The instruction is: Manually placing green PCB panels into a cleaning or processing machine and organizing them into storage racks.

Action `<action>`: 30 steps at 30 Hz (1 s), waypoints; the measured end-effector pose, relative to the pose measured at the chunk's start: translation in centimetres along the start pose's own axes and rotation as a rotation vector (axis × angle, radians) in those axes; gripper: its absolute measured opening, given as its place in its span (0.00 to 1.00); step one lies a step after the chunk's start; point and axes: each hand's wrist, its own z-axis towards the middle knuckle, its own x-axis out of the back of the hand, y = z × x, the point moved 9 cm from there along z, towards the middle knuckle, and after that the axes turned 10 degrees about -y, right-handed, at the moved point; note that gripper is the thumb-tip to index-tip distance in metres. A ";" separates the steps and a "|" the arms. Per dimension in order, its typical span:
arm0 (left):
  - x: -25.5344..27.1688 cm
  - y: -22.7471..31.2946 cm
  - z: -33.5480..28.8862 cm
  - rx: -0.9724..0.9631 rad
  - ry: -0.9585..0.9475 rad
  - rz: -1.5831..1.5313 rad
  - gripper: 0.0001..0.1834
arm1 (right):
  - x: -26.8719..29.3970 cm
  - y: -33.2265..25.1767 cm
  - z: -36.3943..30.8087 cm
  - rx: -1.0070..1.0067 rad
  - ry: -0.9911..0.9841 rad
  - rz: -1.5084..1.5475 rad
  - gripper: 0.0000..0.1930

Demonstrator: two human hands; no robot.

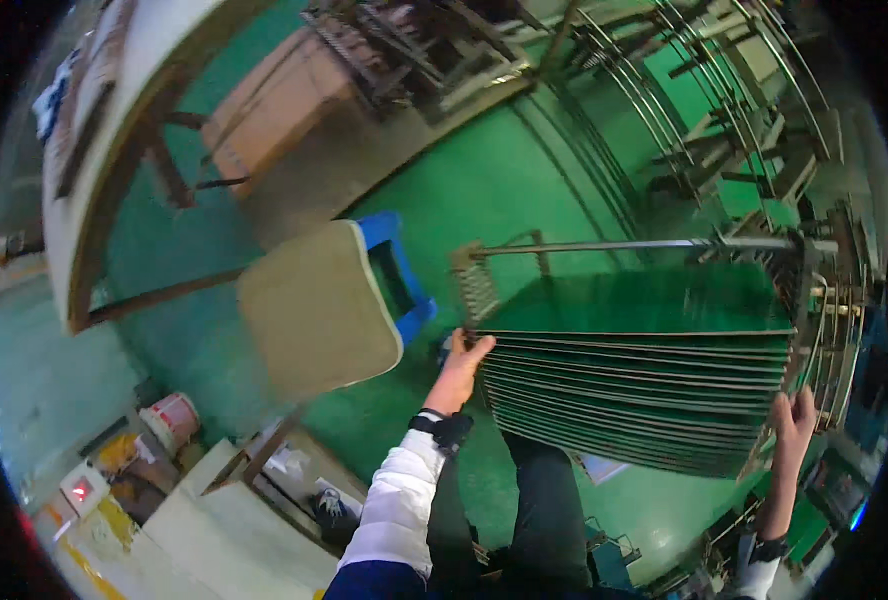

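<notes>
A stack of thin dark-green panels [624,360] with pale edges sits in a metal rack in front of me, the panels spaced apart like leaves. My left hand [460,372] is at the left edge of the stack, near the top panel's corner, with thumb and fingers apart. By the right edge, lower down, is my right hand [795,425], its fingertips pointing up beside the rack's side with a gap between them. Neither hand visibly grips a panel. A metal rod [604,246] crosses the rack's far side, above a coiled spring-like end piece [478,288].
A stool [319,305] with a beige top and blue frame stands left of the rack. Further left is a curved pale table [79,220]. Metal racks [724,110] stand far right. A white bucket [171,420] and a pale bench [214,530] are lower left.
</notes>
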 end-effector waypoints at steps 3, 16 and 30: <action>-2.7 2.8 -4.1 0.105 0.002 0.146 0.39 | 3.4 4.1 -3.3 -0.030 0.055 -0.009 0.17; -3.9 16.0 -28.3 -0.188 0.374 0.527 0.43 | 0.7 11.6 -7.0 -0.226 -0.270 0.396 0.22; -4.1 16.5 -45.9 -0.270 0.549 0.536 0.47 | 1.3 6.5 -12.2 -0.195 -0.312 0.433 0.24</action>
